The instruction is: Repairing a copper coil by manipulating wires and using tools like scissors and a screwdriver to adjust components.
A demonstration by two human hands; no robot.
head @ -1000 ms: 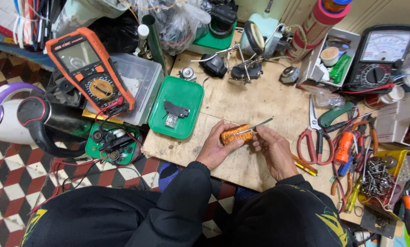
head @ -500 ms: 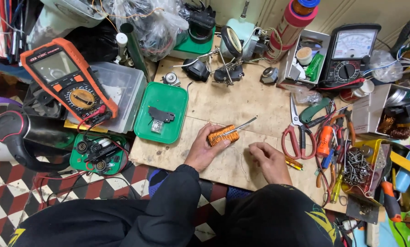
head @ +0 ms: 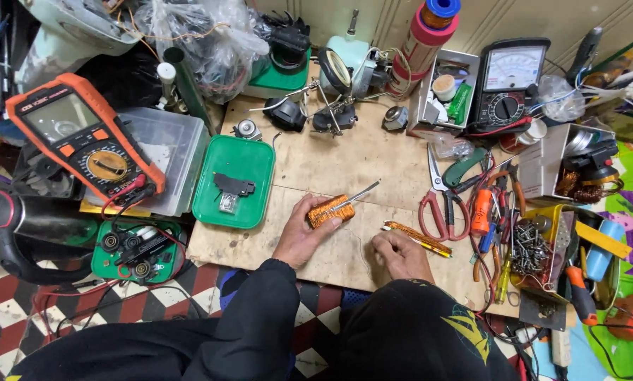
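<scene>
Gripping the small copper-wound coil block (head: 329,210) at centre frame, the left hand (head: 303,234) curls closed around it on the wooden board (head: 344,159). The right hand (head: 399,252), loosely curled, rests just lower right, fingertips near a thin yellow-and-brown stick (head: 416,238). A green plastic tray (head: 235,182) lies left.

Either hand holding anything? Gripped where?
Left hand grips the copper coil around its near end. Right hand rests on the board, holding nothing visible.
</scene>
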